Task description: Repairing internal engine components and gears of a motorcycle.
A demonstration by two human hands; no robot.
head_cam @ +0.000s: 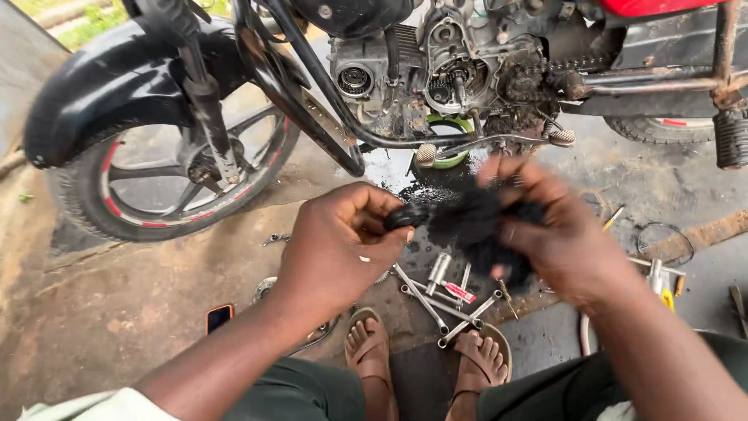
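Front wheel [167,168]: far left, black tyre with red-trimmed spokes, under a black mudguard [101,93].
Phone [219,316]: dark, lying flat on the stained concrete floor [93,312], left of the left forearm.
Left hand [339,245]: fingers curled tight, pinching a small black rubbery part [407,216] at its tip.
Black part: held in the air between both hands, above the feet and in front of the engine.
Engine [448,74]: open and greasy, side cover off, gears and chain exposed, directly beyond the hands.
Green bowl [448,140]: on the floor beneath the engine.
Tools [440,292]: metal socket wrenches and spanners scattered on the floor just ahead of two sandalled feet [425,355].
Right hand [549,230]: blurred, closed around a dark, oily rag [475,226] pressed to the black part.
Rear tyre [662,125]: far right, partly hidden.
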